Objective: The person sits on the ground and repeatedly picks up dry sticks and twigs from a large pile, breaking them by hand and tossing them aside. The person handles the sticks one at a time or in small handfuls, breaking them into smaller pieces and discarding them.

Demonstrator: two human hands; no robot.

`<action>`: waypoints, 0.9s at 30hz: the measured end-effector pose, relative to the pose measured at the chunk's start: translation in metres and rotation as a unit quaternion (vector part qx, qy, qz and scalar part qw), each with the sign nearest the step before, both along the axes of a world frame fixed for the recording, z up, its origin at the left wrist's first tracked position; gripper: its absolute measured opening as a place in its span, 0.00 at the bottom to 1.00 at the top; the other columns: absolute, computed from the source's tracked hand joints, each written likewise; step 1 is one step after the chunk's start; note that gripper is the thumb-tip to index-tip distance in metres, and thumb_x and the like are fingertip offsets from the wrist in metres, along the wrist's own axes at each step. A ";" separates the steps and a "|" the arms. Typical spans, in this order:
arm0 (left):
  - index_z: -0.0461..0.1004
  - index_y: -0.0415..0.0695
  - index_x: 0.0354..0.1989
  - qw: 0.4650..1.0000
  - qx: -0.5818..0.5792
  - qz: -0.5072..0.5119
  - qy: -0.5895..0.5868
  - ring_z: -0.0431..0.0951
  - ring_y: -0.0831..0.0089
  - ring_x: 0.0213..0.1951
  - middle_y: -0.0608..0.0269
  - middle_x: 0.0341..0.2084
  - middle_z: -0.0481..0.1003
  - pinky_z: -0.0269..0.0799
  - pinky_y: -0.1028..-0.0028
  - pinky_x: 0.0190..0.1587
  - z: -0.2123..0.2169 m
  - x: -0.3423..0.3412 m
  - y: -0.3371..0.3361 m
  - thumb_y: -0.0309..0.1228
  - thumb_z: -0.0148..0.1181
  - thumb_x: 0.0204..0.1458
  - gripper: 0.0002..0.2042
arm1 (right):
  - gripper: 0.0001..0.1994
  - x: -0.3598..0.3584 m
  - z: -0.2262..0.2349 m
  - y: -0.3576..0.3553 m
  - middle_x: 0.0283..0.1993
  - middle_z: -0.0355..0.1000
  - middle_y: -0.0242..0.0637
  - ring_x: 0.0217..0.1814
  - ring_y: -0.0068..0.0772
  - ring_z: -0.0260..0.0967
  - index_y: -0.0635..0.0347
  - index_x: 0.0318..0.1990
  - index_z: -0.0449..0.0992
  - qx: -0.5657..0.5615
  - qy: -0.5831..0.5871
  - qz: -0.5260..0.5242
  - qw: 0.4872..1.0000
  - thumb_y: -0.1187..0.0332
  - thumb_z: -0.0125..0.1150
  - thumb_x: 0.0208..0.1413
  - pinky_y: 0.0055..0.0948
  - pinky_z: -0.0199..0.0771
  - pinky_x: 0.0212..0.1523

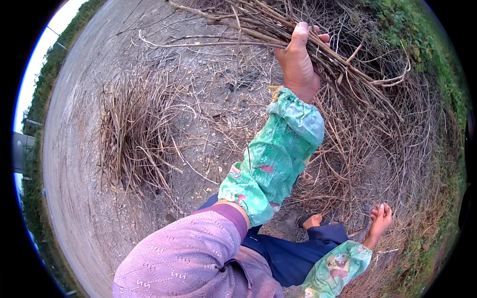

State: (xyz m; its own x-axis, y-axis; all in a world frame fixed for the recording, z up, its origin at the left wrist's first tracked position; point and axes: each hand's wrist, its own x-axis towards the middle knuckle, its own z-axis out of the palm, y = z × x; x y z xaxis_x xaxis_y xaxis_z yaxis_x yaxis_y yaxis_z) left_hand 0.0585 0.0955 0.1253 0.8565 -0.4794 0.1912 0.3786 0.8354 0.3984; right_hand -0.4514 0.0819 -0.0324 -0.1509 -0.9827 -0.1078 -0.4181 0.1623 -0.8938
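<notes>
My left hand is closed round a bundle of thin dry sticks, thumb on top, held out in front of me at the upper middle. The sticks run from upper left to lower right, with several ends poking out. My right hand hangs low at the right, near my knee. Its fingers are loosely bent and apart, and nothing shows in them. Dry twigs lie on the ground beneath it. Both forearms wear green patterned oversleeves.
A separate heap of cut sticks lies on the bare ground at the left. A large tangle of dry brush fills the right side, with green plants behind it. A grey track runs along the far left. My sandalled foot stands among twigs.
</notes>
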 end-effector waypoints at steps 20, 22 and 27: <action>0.70 0.32 0.48 0.507 0.823 0.028 -0.255 0.78 0.42 0.47 0.35 0.43 0.77 0.74 0.58 0.52 -0.304 0.135 0.175 0.41 0.75 0.38 0.32 | 0.09 0.011 0.002 0.023 0.34 0.74 0.35 0.22 0.22 0.70 0.67 0.44 0.74 0.143 0.144 0.196 0.959 0.72 0.59 0.59 0.21 0.67 0.21; 0.67 0.31 0.52 0.429 0.884 0.030 -0.183 0.77 0.41 0.49 0.35 0.44 0.77 0.74 0.57 0.53 -0.365 0.114 0.191 0.39 0.73 0.39 0.34 | 0.10 0.021 0.003 0.022 0.34 0.74 0.35 0.22 0.22 0.71 0.67 0.44 0.74 0.161 0.160 0.203 0.953 0.72 0.59 0.58 0.21 0.68 0.21; 0.69 0.30 0.48 0.414 0.903 0.038 -0.103 0.78 0.42 0.47 0.36 0.42 0.76 0.73 0.55 0.54 -0.451 0.121 0.223 0.34 0.69 0.36 0.30 | 0.09 0.025 -0.008 0.022 0.30 0.74 0.35 0.22 0.23 0.71 0.67 0.43 0.74 0.172 0.189 0.208 0.944 0.72 0.58 0.58 0.22 0.69 0.22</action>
State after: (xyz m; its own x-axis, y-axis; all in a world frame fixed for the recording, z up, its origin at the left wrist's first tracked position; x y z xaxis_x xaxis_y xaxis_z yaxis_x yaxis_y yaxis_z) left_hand 0.1800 0.3182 -0.3262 0.9370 0.0272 -0.3481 0.1807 -0.8908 0.4169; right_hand -0.4266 0.1039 -0.0401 0.1485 -0.8821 -0.4470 -0.7877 0.1677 -0.5928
